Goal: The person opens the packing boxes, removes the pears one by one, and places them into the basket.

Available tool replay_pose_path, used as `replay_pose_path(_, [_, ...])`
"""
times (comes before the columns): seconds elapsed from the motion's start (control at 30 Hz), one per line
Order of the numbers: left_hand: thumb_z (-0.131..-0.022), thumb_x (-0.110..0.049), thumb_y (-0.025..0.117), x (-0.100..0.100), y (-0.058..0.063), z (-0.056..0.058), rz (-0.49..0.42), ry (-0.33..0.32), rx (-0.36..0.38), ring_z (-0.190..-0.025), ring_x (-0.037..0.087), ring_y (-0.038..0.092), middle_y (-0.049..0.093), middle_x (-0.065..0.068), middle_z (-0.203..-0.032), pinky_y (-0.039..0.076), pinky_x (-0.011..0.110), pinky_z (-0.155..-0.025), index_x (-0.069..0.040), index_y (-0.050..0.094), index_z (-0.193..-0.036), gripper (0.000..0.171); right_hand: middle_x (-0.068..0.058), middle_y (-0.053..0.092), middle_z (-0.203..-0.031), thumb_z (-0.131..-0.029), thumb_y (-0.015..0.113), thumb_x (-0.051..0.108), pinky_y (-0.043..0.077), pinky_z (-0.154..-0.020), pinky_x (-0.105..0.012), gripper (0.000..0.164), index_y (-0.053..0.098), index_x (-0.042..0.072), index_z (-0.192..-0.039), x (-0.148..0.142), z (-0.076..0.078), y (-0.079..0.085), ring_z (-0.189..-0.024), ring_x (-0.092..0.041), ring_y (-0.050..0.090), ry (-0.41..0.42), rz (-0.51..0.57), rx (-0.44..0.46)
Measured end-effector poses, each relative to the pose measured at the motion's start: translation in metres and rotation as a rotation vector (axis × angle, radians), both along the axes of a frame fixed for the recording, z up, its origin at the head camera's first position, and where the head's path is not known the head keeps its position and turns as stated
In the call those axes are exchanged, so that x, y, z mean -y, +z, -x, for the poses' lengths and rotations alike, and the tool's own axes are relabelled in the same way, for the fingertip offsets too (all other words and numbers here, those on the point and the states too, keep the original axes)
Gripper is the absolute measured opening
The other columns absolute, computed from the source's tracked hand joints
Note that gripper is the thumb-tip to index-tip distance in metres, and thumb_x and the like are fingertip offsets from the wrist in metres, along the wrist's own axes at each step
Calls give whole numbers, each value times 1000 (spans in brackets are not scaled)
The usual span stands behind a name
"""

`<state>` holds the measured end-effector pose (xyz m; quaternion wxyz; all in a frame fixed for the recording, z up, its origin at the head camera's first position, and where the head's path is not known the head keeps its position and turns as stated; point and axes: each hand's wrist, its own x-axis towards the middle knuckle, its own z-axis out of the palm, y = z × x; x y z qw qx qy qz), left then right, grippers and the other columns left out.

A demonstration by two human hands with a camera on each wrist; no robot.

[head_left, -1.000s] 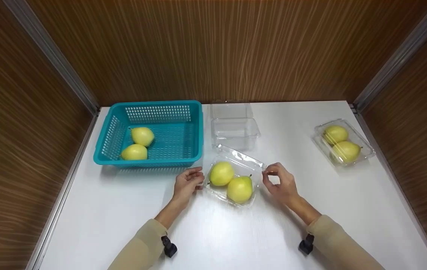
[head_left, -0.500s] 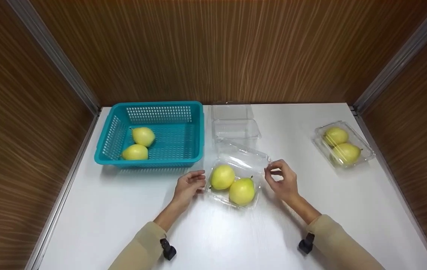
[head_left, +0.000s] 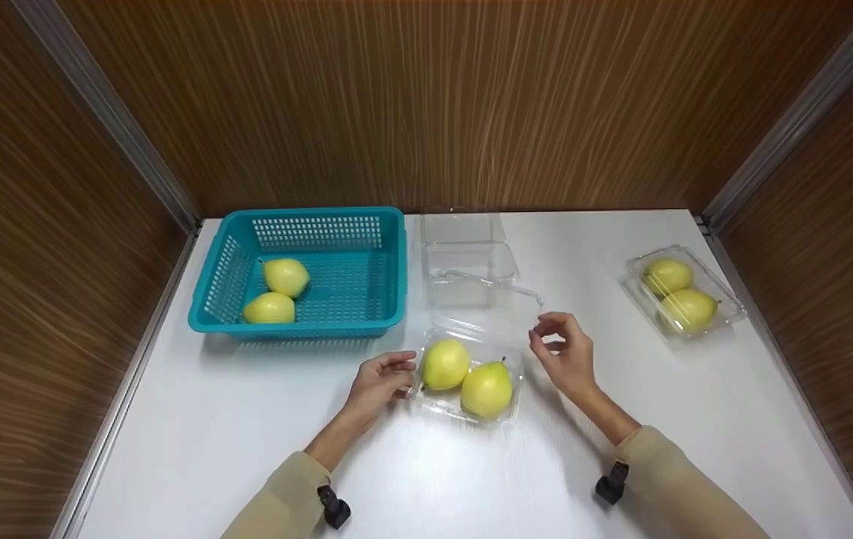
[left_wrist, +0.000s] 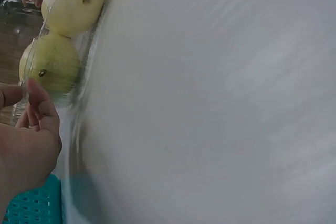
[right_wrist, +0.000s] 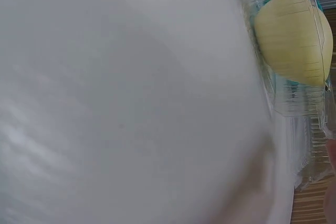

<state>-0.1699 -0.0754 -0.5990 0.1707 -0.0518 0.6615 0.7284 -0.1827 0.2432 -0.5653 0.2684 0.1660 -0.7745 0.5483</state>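
Note:
A clear plastic clamshell container (head_left: 437,408) stands in front of me, its lid (head_left: 475,299) swung up toward the back. Two yellow-green pears (head_left: 445,364) (head_left: 486,390) lie inside. My left hand (head_left: 379,385) is at the container's left side; in the left wrist view, thumb and index finger (left_wrist: 39,98) pinch its rim. At the lid's right edge, my right hand (head_left: 567,355) has thumb and index finger curled in a pinch. The right wrist view shows only part of that hand's fingers (right_wrist: 331,198), beside the clear plastic.
A teal basket (head_left: 295,328) with two pears (head_left: 286,278) (head_left: 269,308) stands at the back left. Behind the lid is another open clamshell (head_left: 463,228). A closed clamshell (head_left: 729,311) with two pears lies at the right. Wood-patterned panels (head_left: 426,105) bound the white table.
The lid has swung farther up and back, away from the pears. The right hand has risen slightly with its edge. The container and left hand have shifted slightly toward the near right.

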Motion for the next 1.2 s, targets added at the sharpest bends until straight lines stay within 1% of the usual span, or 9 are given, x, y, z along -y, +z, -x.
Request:
replay_pose_path(0.13, [-88, 1, 65, 0, 1, -1, 0, -23, 3, -87, 10, 63, 69, 7, -111, 57, 24, -68, 6, 63, -137, 49, -28, 65, -87, -83, 67, -25, 58, -60, -13, 30, 59, -19, -112, -2, 3, -1, -78, -5, 69, 7, 48, 39])
replay_pose_path(0.3, [-87, 2, 65, 0, 0, -2, 2, -44, 3, -85, 10, 63, 68, 5, -108, 58, 23, -67, 5, 63, -136, 49, -32, 64, -87, -85, 67, -24, 61, -60, -18, 30, 59, -19, -114, -4, 6, -3, -76, -7, 69, 18, 103, 114])
replay_pose_path(0.53, [-86, 2, 66, 0, -2, -5, -6, -72, 4, -81, 10, 63, 65, 2, -103, 57, 22, -65, 6, 64, -134, 48, -22, 66, -90, -89, 68, -17, 64, -63, -26, 29, 62, -15, -118, -6, 9, 0, -76, -10, 69, 33, 169, 258])
replay_pose_path(0.57, [-87, 2, 66, 0, -2, -6, -8, -75, 7, -81, 10, 63, 64, 2, -103, 58, 22, -65, 5, 64, -134, 48, -23, 66, -91, -89, 69, -16, 65, -64, -27, 30, 62, -16, -118, -7, 10, 0, -76, -10, 69, 38, 179, 272])
replay_pose_path(0.67, [-87, 2, 67, 0, -3, -7, -20, -83, 13, -80, 10, 63, 63, 2, -103, 58, 23, -65, 5, 64, -134, 47, -21, 66, -91, -90, 68, -16, 65, -63, -27, 32, 60, -17, -121, -12, 17, -9, -75, -8, 68, 65, 196, 303])
replay_pose_path(0.77, [-86, 4, 67, -1, -4, -10, -42, -92, 20, -79, 11, 64, 62, 2, -101, 59, 24, -65, 6, 63, -133, 48, -15, 66, -90, -90, 69, -17, 65, -62, -27, 33, 60, -16, -122, -18, 24, -17, -74, -7, 68, 75, 219, 347])
replay_pose_path(0.87, [-86, 3, 66, -1, -5, -13, -59, -109, 29, -78, 11, 64, 60, 2, -101, 60, 24, -66, 5, 62, -133, 48, -10, 66, -90, -90, 69, -16, 65, -62, -27, 35, 60, -14, -123, -20, 28, -19, -74, -7, 69, 70, 228, 403])
replay_pose_path(1.03, [-86, 3, 67, -3, -4, -19, -73, -128, 49, -76, 10, 63, 59, 1, -101, 61, 23, -66, 6, 59, -132, 47, -16, 66, -95, -91, 71, -12, 65, -62, -27, 39, 57, -17, -127, -22, 30, -18, -75, -8, 70, 70, 217, 479])
replay_pose_path(1.2, [-84, 4, 68, -5, -3, -25, -80, -128, 60, -74, 9, 63, 59, 1, -98, 61, 24, -64, 8, 57, -130, 47, -17, 67, -96, -93, 69, -10, 64, -62, -26, 38, 58, -15, -129, -23, 33, -17, -76, -8, 69, 85, 202, 540])
